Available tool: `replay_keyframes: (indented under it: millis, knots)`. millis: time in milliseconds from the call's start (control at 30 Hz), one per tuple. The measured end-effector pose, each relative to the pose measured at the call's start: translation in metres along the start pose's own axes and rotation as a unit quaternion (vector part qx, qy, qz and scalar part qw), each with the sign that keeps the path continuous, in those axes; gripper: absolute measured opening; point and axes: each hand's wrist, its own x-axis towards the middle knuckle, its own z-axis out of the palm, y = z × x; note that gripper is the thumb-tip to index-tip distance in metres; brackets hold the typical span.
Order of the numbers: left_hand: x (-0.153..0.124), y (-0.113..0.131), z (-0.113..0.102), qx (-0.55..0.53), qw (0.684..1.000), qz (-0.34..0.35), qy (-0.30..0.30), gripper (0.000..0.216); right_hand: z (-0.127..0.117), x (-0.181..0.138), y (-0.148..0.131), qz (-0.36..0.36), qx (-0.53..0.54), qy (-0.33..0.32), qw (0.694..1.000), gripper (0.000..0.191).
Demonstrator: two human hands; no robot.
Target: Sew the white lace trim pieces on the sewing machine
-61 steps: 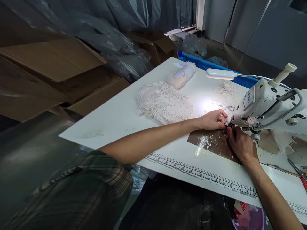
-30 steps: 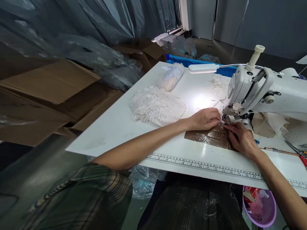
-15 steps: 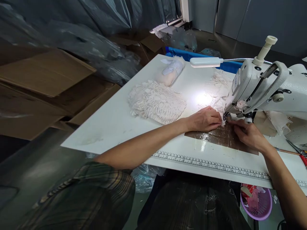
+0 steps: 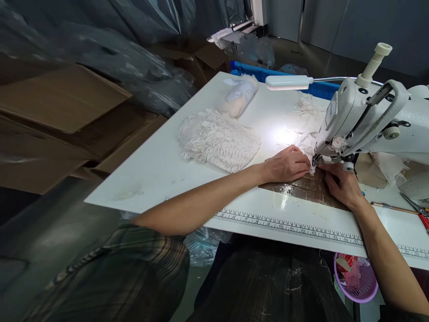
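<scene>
White lace fabric [image 4: 306,112] lies across the table and runs up to the needle area of the white sewing machine [image 4: 338,118]. My left hand [image 4: 288,164] is closed over the lace just left of the presser foot, fingers curled and pressed down. To the right of the foot, my right hand [image 4: 344,182] has bent fingers pressed together, their tips close to the needle. Whatever those fingertips hold is too small to make out. Beneath both hands is a shiny brown sheet [image 4: 303,190].
A pile of white lace [image 4: 219,141] and a wrapped roll [image 4: 239,96] occupy the table's left side. A lamp [image 4: 290,82] reaches over the back. Scissors [image 4: 415,205] lie at right. A printed ruler [image 4: 291,227] follows the front edge, a purple basket [image 4: 365,286] below. Cardboard boxes [image 4: 63,98] stand left.
My right forearm and wrist have shifted slightly left, with the fingertips still beside the needle. My left hand stays almost in place. The camera view has moved a little.
</scene>
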Motion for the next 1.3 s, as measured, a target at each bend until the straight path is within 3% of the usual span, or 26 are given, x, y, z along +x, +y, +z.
replay_keyframes:
  millis: [133, 367, 800, 1033, 1167, 1300]
  knots:
    - [0.001, 0.000, -0.001, 0.002, 1.000, -0.004, -0.025, 0.025, 0.002, -0.002, 0.002, -0.052, -0.065, -0.019, 0.996, 0.038]
    - [0.003, 0.004, -0.004, 0.021, 0.998, -0.004, -0.067, 0.031, -0.001, -0.002, -0.008, -0.084, -0.147, -0.055, 0.984, 0.039]
    - [0.001, 0.008, -0.011, 0.039, 0.991, -0.024, -0.123, 0.026, 0.004, -0.003, -0.026, -0.073, -0.226, -0.067, 0.969, 0.042]
    - [0.001, 0.007, -0.013, 0.040, 0.985, -0.037, -0.163, 0.031, 0.013, -0.007, -0.032, -0.028, -0.278, -0.060, 0.958, 0.046]
    - [0.002, 0.008, -0.013, 0.039, 0.983, -0.049, -0.173, 0.037, 0.014, -0.009, -0.032, -0.014, -0.269, -0.043, 0.962, 0.043]
    - [0.003, 0.008, -0.014, 0.028, 0.981, -0.072, -0.179, 0.038, 0.003, -0.008, -0.022, -0.015, -0.137, -0.020, 0.990, 0.038]
